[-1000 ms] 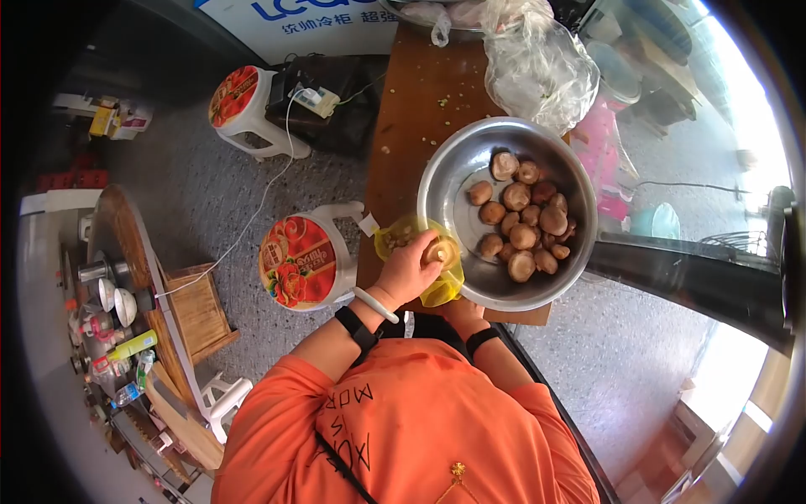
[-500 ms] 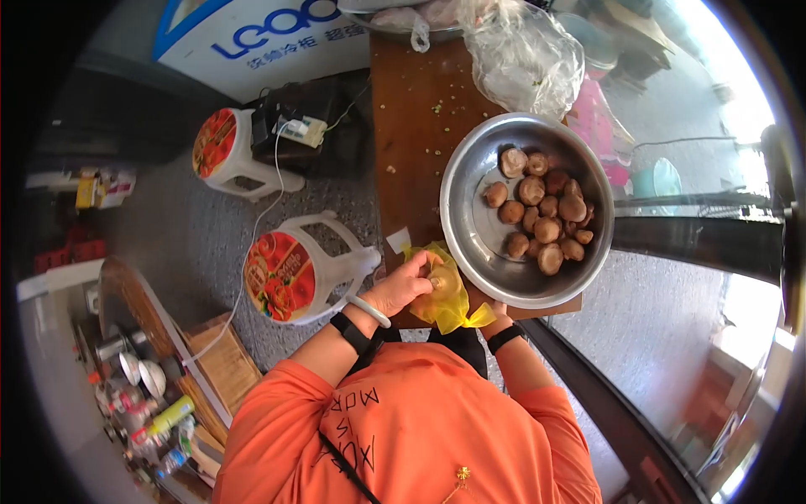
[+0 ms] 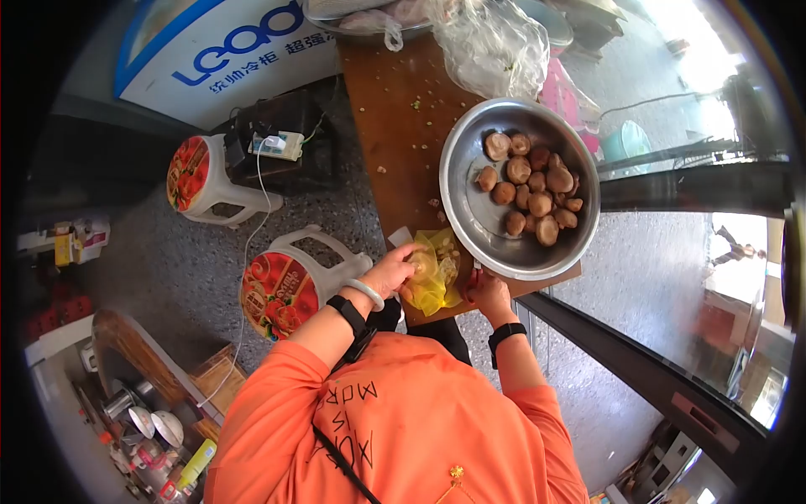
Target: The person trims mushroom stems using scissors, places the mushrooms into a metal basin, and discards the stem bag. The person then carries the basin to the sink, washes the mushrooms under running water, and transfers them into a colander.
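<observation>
Beside a yellow mesh bag (image 3: 432, 281) at the table's near edge is my left hand (image 3: 391, 272), its fingers closed at the bag's left side; a pale thing at the fingertips is too small to make out. Small pale pieces show through the mesh. To the right of the bag, my right hand (image 3: 490, 296) is closed round red-handled scissors (image 3: 478, 273), mostly hidden by the fingers, just below the bowl's rim. The large steel bowl (image 3: 470, 220) holds several brown mushrooms (image 3: 538, 203), mostly in its right half.
Clear plastic bags (image 3: 495, 50) lie at the back of the brown table (image 3: 390, 139), which has small scraps on it. Two stools, one near (image 3: 279, 294) and one farther (image 3: 189, 172), stand to the left. A white cable hangs from a power strip (image 3: 279, 144). Glass panels are at right.
The view has shifted. My left hand has moved from above the bag to its left side. My right hand, earlier mostly hidden under the bowl's edge, now shows with red handles in it.
</observation>
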Motion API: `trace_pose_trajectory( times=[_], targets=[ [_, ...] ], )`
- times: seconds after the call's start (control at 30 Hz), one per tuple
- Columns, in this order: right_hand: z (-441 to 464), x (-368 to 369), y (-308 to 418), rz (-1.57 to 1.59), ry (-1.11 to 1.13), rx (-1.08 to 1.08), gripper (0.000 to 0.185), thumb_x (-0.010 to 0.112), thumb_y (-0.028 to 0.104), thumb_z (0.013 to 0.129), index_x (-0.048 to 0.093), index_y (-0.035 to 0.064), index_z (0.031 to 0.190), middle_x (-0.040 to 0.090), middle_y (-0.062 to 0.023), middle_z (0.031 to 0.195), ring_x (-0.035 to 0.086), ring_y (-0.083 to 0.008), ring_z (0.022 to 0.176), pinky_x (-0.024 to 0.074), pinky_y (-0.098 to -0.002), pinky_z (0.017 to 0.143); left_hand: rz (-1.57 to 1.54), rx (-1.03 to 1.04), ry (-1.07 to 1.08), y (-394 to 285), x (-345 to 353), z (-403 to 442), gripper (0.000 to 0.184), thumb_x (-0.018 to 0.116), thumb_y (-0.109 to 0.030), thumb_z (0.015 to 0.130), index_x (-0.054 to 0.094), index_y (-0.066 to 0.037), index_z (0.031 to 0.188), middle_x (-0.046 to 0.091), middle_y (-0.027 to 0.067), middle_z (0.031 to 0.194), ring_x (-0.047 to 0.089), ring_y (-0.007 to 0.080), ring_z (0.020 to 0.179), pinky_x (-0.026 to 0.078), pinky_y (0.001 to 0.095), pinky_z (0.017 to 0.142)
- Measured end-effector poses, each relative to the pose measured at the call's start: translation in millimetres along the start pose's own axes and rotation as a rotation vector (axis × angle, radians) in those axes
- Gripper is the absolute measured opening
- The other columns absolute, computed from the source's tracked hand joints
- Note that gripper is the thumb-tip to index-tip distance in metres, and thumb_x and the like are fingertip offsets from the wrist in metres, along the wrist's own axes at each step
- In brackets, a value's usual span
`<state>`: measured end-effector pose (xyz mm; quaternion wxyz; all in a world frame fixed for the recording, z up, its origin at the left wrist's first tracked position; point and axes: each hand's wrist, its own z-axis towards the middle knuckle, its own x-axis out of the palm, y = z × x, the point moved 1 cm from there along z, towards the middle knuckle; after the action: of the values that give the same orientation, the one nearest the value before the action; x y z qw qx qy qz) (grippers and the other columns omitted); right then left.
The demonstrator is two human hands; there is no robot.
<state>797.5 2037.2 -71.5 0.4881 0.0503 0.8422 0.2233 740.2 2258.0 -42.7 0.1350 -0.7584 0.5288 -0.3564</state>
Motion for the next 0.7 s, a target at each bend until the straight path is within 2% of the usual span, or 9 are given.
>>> trace_pose_trajectory(
  times=[0.07, 0.1, 0.23, 0.3, 0.4, 0.43, 0.5, 0.6, 0.7],
  targets=[
    [-3, -2, 7, 0.003, -0.072, 0.086, 0.026, 0.058, 0.028, 0.074, 0.056, 0.0061, 0.087, 0.06, -0.0171, 0.072, 0.059, -0.0367, 0.067, 0.0488, -0.043, 0.061, 0.07, -0.033, 0.006, -8, 4, -2, 0.041, 0.045, -0.005, 0.082, 0.042, -0.009, 0.123, 0.053, 0.0106, 0.107, 0.058, 0.022, 0.089, 0.052, 0.0306, 0.055],
    [-7, -11, 3, 0.151, 0.069, -0.077, 0.029, 0.064, 0.025, 0.072, 0.055, 0.0032, 0.089, 0.061, -0.0141, 0.07, 0.059, -0.0271, 0.061, 0.0493, -0.036, 0.057, 0.228, 0.033, -0.038, -11, 8, -2, 0.041, 0.045, -0.005, 0.081, 0.043, -0.009, 0.122, 0.055, 0.0113, 0.106, 0.058, 0.0226, 0.09, 0.05, 0.0314, 0.063],
    [-15, -15, 48, 0.897, 0.291, 0.049, 0.032, 0.066, 0.015, 0.072, 0.055, -0.0032, 0.097, 0.059, -0.0071, 0.074, 0.056, -0.0105, 0.063, 0.0454, -0.0238, 0.052, 0.554, 0.289, -0.041, 32, 6, 25, 0.037, 0.05, -0.009, 0.079, 0.047, -0.007, 0.116, 0.058, 0.0153, 0.103, 0.057, 0.0265, 0.094, 0.043, 0.0328, 0.082],
    [-12, -12, 56, 0.703, 0.288, 0.018, 0.025, 0.066, 0.015, 0.072, 0.057, -0.0027, 0.087, 0.059, -0.0064, 0.068, 0.056, -0.0117, 0.059, 0.044, -0.0268, 0.049, 0.794, 0.378, -0.099, 20, 15, 16, 0.036, 0.056, -0.018, 0.079, 0.049, -0.006, 0.112, 0.059, 0.0188, 0.098, 0.057, 0.0326, 0.09, 0.045, 0.0363, 0.077],
    [-13, -11, 52, 0.496, 0.183, -0.167, 0.026, 0.065, 0.023, 0.069, 0.064, 0.0014, 0.084, 0.062, -0.0123, 0.069, 0.058, -0.018, 0.061, 0.0465, -0.0323, 0.056, 0.64, 0.434, -0.074, 31, 6, 23, 0.033, 0.06, -0.012, 0.078, 0.052, 0.0, 0.107, 0.06, 0.0141, 0.1, 0.057, 0.022, 0.092, 0.045, 0.0322, 0.08],
    [-5, 2, 42, 0.276, 0.25, -0.228, 0.024, 0.064, 0.021, 0.068, 0.064, 0.0022, 0.084, 0.063, -0.0114, 0.07, 0.058, -0.0197, 0.061, 0.0473, -0.0321, 0.058, 0.646, 0.307, -0.112, 26, 5, 22, 0.032, 0.059, -0.01, 0.078, 0.053, 0.001, 0.107, 0.06, 0.0123, 0.1, 0.056, 0.0201, 0.094, 0.045, 0.0311, 0.081],
    [-8, -7, 41, 0.569, 0.429, -0.151, 0.018, 0.06, 0.015, 0.068, 0.064, 0.0028, 0.081, 0.06, -0.01, 0.066, 0.058, -0.0204, 0.062, 0.0474, -0.0332, 0.06, 0.342, 0.242, -0.066, 34, -7, 32, 0.027, 0.055, -0.002, 0.076, 0.054, 0.001, 0.104, 0.06, 0.0117, 0.097, 0.058, 0.0178, 0.089, 0.046, 0.0281, 0.08],
    [-6, -15, 36, 0.583, 0.381, -0.184, 0.016, 0.058, 0.014, 0.069, 0.064, 0.0043, 0.08, 0.059, -0.0102, 0.064, 0.058, -0.021, 0.062, 0.047, -0.0344, 0.062, 0.421, 0.19, -0.084, 10, 0, 22, 0.026, 0.051, 0.001, 0.077, 0.054, 0.0, 0.103, 0.061, 0.0111, 0.094, 0.06, 0.0178, 0.082, 0.05, 0.0275, 0.069],
    [-4, -17, 24, 0.632, 0.221, -0.162, 0.016, 0.057, 0.014, 0.069, 0.064, 0.0049, 0.081, 0.06, -0.0117, 0.067, 0.059, -0.0226, 0.065, 0.0469, -0.0352, 0.063, 0.395, 0.136, -0.204, -15, 3, 6, 0.028, 0.04, 0.002, 0.078, 0.05, -0.001, 0.104, 0.061, 0.0116, 0.085, 0.062, 0.02, 0.061, 0.049, 0.0276, 0.041]
  ],
)
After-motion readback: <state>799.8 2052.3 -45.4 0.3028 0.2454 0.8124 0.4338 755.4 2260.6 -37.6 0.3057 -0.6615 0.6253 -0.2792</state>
